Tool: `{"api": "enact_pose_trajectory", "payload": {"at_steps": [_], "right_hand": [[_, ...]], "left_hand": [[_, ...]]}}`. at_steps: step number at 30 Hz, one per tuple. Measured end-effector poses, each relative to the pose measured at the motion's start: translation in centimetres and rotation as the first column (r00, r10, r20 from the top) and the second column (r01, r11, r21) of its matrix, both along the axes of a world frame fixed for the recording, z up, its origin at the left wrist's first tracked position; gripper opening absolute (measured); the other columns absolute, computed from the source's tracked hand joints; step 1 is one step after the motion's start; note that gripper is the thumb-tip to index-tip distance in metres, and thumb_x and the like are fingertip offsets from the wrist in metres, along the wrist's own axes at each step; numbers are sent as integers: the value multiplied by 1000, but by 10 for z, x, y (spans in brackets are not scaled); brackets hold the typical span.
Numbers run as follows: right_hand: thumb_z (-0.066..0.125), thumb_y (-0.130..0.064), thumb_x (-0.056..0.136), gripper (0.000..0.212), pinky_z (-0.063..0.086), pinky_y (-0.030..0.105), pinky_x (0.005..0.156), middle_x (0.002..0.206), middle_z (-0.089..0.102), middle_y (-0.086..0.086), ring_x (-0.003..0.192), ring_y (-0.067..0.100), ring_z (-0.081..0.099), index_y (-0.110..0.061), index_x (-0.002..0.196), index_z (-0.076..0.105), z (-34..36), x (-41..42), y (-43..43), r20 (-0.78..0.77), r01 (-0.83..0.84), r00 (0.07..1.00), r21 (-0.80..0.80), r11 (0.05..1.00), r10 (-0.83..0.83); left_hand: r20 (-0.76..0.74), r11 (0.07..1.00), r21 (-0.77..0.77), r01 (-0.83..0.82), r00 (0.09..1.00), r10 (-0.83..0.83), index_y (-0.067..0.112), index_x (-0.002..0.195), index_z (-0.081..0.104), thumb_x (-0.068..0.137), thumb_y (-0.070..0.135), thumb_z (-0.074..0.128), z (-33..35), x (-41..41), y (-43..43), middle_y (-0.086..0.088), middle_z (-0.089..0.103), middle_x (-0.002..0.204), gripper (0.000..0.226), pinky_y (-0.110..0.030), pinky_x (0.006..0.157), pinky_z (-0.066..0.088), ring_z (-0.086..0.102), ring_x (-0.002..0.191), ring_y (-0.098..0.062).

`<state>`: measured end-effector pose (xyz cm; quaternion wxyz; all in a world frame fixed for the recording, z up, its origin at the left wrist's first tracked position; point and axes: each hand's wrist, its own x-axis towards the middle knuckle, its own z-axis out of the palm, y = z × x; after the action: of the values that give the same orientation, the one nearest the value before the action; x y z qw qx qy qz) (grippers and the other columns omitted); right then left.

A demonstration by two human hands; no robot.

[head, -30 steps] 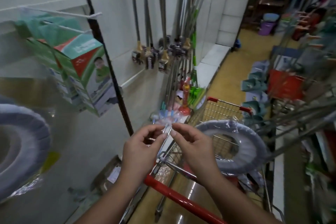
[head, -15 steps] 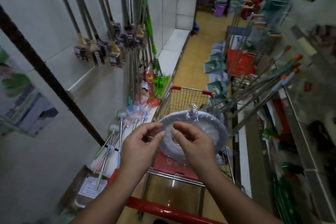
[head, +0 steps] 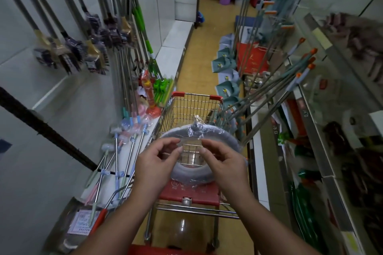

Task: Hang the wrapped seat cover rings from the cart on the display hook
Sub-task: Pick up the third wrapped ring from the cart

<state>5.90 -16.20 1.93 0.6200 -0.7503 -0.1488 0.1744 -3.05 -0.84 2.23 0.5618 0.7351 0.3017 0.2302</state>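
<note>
A grey seat cover ring (head: 219, 133) in clear plastic wrap, knotted at its top, leans tilted inside the wire shopping cart (head: 193, 104). My left hand (head: 154, 164) and my right hand (head: 226, 164) hover side by side just in front of the ring, above the cart's red seat flap (head: 187, 193). Their fingers are curled and slightly apart, and I see nothing gripped in either. The hands cover the ring's lower sides. The display hook is out of view.
Long-handled brushes (head: 68, 54) and mops hang on the white wall at left. Toilet brushes (head: 124, 130) lean against the cart's left side. Dustpans (head: 224, 64) and angled poles (head: 269, 93) crowd the right, beside shelves. The yellow aisle floor (head: 203, 58) runs ahead.
My view has swung right, away from the left wall display with its boxes and hanging ring, onto the cart. My hands have drawn slightly apart in front of the ring.
</note>
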Motion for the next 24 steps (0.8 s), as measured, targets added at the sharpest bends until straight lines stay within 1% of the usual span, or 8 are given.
{"api": "enact_pose_trajectory", "payload": {"at_steps": [5, 8, 11, 15, 18, 20, 21, 24], "right_hand": [[76, -19, 89, 25, 58, 17, 84, 100, 77, -18, 98, -8, 70, -36, 107, 74, -13, 18, -5, -12, 49, 999, -48, 998, -49], [77, -23, 88, 25, 59, 24, 91, 104, 77, -17, 100, -4, 70, -31, 112, 76, -23, 30, -5, -17, 79, 997, -90, 993, -81], [77, -28, 88, 30, 59, 34, 96, 112, 76, -13, 106, 2, 69, -26, 118, 75, -35, 44, -3, -34, 95, 994, -138, 986, -101], [76, -32, 88, 34, 56, 40, 103, 118, 73, -18, 115, 3, 66, -30, 122, 72, -48, 67, 1, -21, 129, 991, -194, 973, -135], [74, -32, 90, 37, 54, 40, 105, 116, 68, -24, 118, 2, 63, -33, 127, 69, -54, 80, 3, 1, 138, 990, -234, 962, -142], [73, -33, 91, 41, 54, 40, 106, 124, 69, -18, 118, 2, 61, -34, 131, 66, -58, 87, 4, 8, 147, 989, -260, 954, -150], [73, -33, 91, 42, 54, 41, 106, 128, 68, -15, 118, 2, 60, -33, 132, 65, -60, 90, 4, 15, 155, 987, -272, 950, -157], [74, -34, 89, 46, 54, 43, 105, 129, 65, -10, 118, 6, 60, -35, 134, 63, -67, 97, 5, 65, 180, 984, -309, 934, -168]], "left_hand": [[-51, 1000, 3, 19, 999, -19, 28, 100, 77, 81, 16, 81, -18, 20, 4, 7, 76, 90, 23, -8, 71, 52, 69, 82, 0], [-78, 1000, 11, 16, 997, -16, 31, 99, 76, 81, 19, 81, -28, 31, 7, 6, 76, 92, 23, -6, 69, 51, 70, 84, -3], [-106, 1000, 0, 2, 994, -2, 30, 101, 77, 80, 21, 82, -38, 42, 14, 9, 76, 96, 23, -6, 70, 51, 70, 90, -6], [-130, 1000, -4, -27, 991, 26, 30, 107, 75, 80, 23, 81, -49, 58, 28, 11, 75, 107, 28, -21, 83, 53, 69, 99, -7], [-159, 1000, 12, -27, 987, 28, 38, 107, 73, 81, 24, 81, -59, 70, 42, 11, 73, 111, 30, -26, 85, 56, 68, 103, -10], [-200, 998, 58, -33, 979, 44, 40, 106, 73, 80, 29, 81, -67, 78, 52, 12, 72, 113, 29, -37, 89, 58, 68, 104, -13], [-222, 996, 79, -35, 974, 52, 40, 108, 73, 80, 30, 82, -70, 80, 55, 11, 71, 116, 31, -37, 91, 57, 67, 105, -14], [-296, 991, 136, -2, 954, 43, 37, 116, 71, 79, 30, 82, -76, 88, 61, 9, 67, 126, 39, -26, 90, 49, 61, 107, -11]]}}
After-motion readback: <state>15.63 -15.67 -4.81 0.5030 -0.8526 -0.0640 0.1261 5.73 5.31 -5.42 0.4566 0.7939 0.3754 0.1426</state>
